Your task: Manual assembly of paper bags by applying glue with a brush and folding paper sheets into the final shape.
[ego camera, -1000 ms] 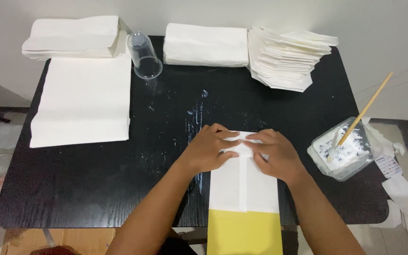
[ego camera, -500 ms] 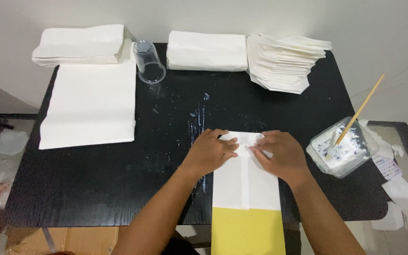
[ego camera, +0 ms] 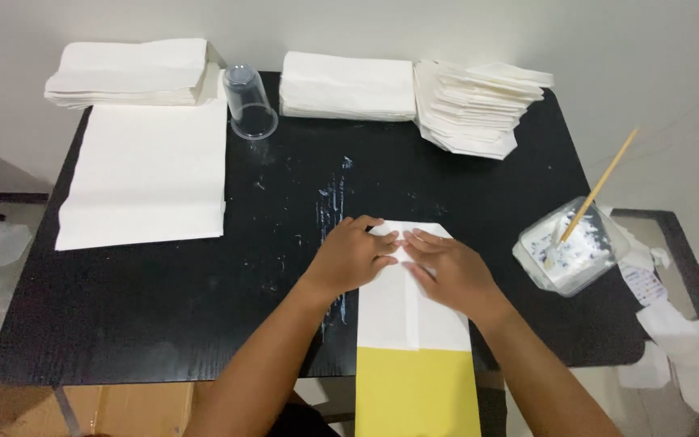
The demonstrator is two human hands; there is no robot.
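Left hand (ego camera: pixel 351 257) flat on the top left part of a white paper bag (ego camera: pixel 411 311), palm down, fingers spread a little and pointing right; not gripping, only pressing. Right hand (ego camera: pixel 449 271) flat on the top right part of the same bag, fingers (ego camera: pixel 418 240) stretched toward the left hand, also pressing and closed round nothing. Fingertips of the two hands almost meeting over the bag's top edge, where a folded flap shows.

Bag lying lengthwise at the near middle of a black table (ego camera: pixel 163 324), its upper end under the hands, its lower end on a yellow sheet (ego camera: pixel 417 394) jutting over the near edge.

Smears of white paste (ego camera: pixel 332 206) on the tabletop just left of the bag. At the right edge, a clear tub (ego camera: pixel 569 251) with white paste and a wooden stick (ego camera: pixel 600 188) leaning in it. Along the far edge: a stack of white paper (ego camera: pixel 127 71) at the left, a clear plastic cup (ego camera: pixel 250 103) on its side next to it, a second stack (ego camera: pixel 348 85) in the middle, and a fanned pile of folded bags (ego camera: pixel 476 108) touching it. A wide flat pile of white sheets (ego camera: pixel 147 174) on the left part of the table, well apart from the hands.
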